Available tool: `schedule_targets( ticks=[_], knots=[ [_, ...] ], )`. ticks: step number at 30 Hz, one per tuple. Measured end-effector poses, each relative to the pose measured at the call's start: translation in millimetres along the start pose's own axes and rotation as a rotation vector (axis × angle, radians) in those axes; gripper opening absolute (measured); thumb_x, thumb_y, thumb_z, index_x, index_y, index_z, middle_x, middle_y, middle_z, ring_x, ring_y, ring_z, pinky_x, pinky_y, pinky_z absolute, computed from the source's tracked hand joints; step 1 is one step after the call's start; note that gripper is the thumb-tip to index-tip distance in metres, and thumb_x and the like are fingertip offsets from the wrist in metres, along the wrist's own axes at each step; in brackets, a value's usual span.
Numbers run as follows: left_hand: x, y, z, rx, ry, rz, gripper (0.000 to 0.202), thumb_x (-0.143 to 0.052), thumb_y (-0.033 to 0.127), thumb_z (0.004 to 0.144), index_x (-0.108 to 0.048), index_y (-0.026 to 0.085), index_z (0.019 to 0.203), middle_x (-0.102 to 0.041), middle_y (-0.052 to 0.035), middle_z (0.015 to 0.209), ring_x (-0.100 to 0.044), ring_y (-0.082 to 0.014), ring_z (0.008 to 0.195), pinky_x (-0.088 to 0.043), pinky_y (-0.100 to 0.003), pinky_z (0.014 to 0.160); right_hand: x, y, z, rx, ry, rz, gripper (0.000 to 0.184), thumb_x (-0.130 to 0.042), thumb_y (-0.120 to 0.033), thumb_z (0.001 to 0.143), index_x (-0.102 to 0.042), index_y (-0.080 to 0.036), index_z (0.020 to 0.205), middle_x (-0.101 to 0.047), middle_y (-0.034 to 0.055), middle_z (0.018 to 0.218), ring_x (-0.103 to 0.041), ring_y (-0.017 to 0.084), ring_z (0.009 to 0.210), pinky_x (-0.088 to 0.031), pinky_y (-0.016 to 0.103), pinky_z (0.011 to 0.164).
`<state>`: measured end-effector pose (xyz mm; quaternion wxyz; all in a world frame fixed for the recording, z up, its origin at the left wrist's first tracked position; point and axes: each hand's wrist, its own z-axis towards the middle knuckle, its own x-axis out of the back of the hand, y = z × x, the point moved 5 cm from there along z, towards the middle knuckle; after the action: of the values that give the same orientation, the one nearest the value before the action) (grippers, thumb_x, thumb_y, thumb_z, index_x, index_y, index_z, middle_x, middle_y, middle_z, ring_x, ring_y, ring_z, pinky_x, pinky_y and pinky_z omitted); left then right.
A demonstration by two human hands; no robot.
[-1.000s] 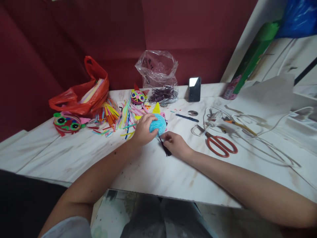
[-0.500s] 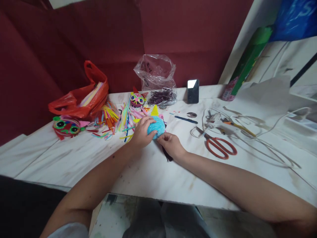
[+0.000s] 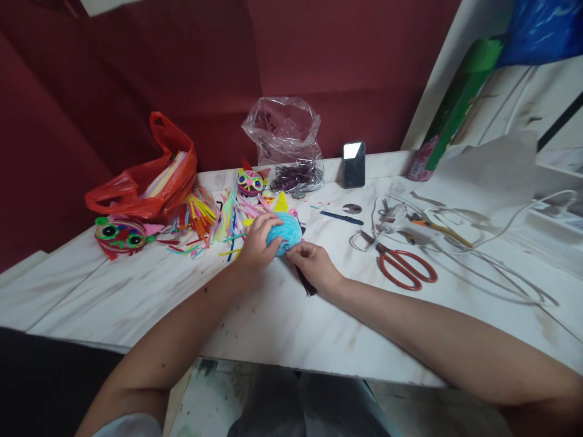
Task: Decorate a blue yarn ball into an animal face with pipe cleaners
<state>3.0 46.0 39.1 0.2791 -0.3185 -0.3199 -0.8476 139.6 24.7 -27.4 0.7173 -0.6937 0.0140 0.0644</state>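
Observation:
My left hand (image 3: 261,243) is closed round the left side of a round blue craft piece (image 3: 286,230), made of coiled strips with a yellow pointed ear (image 3: 281,202) on top. Bits of pink show along its right edge. At its lower edge, my right hand (image 3: 314,264) pinches the cord of a dark tassel (image 3: 306,284). A small dark loop of that cord lies against the blue surface near my left thumb. The tassel's strands hang below my right fingers onto the table.
Two finished-looking colourful animal faces (image 3: 119,235) lie at left and centre back, near a red plastic bag (image 3: 132,191) and loose coloured strips (image 3: 228,220). Behind are a clear bag of tassels (image 3: 296,176) and a phone (image 3: 354,165). Scissors (image 3: 410,270), a glue gun (image 3: 398,218) and cables lie right.
The dark cord loop shows more plainly on the blue piece, and my right fingers have shifted very slightly. Both hands keep their hold; the whole view has moved a little.

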Motion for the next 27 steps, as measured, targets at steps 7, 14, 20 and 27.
schedule_targets(
  ticks=[7, 14, 20, 27],
  knots=[
    [0.6, -0.4, -1.0, 0.015, -0.009, 0.01, 0.033, -0.046, 0.029, 0.084, -0.057, 0.019, 0.114, -0.053, -0.0116, 0.125, -0.048, -0.0255, 0.122, -0.036, -0.045, 0.105, -2.4, -5.1, -4.3, -0.003, -0.013, 0.06, 0.025, -0.071, -0.042, 0.061, -0.059, -0.02, 0.063, -0.055, -0.0037, 0.055, -0.043, 0.011, 0.052, -0.034, 0.024, 0.049],
    [0.3, 1.3, -1.9, -0.009, -0.007, 0.02, 0.032, -0.045, 0.03, 0.085, -0.057, 0.017, 0.113, -0.053, -0.0122, 0.125, -0.049, -0.0253, 0.121, -0.038, -0.045, 0.104, -0.7, -2.1, -4.2, -0.065, 0.021, 0.01, 0.022, -0.069, -0.037, 0.059, -0.056, -0.02, 0.059, -0.05, -0.0057, 0.048, -0.039, 0.01, 0.046, -0.029, 0.024, 0.045],
    [-1.9, 0.6, -0.9, 0.004, 0.012, 0.043, 0.035, -0.056, 0.033, 0.079, -0.057, 0.019, 0.111, -0.054, -0.0112, 0.124, -0.048, -0.0269, 0.122, -0.038, -0.045, 0.104, -0.7, -0.6, -2.4, -0.078, 0.013, 0.013, 0.022, -0.069, -0.037, 0.059, -0.054, -0.02, 0.058, -0.051, -0.006, 0.048, -0.04, 0.009, 0.045, -0.031, 0.024, 0.045],
    [-5.7, -1.0, 0.5, 0.02, 0.027, 0.078, 0.037, -0.064, 0.029, 0.073, -0.057, 0.02, 0.109, -0.055, -0.0109, 0.122, -0.049, -0.0272, 0.121, -0.038, -0.046, 0.104, -2.3, 0.0, 0.2, -0.05, -0.016, -0.01, 0.022, -0.066, -0.039, 0.061, -0.054, -0.02, 0.059, -0.052, -0.0049, 0.05, -0.039, 0.009, 0.044, -0.028, 0.023, 0.044]
  ],
)
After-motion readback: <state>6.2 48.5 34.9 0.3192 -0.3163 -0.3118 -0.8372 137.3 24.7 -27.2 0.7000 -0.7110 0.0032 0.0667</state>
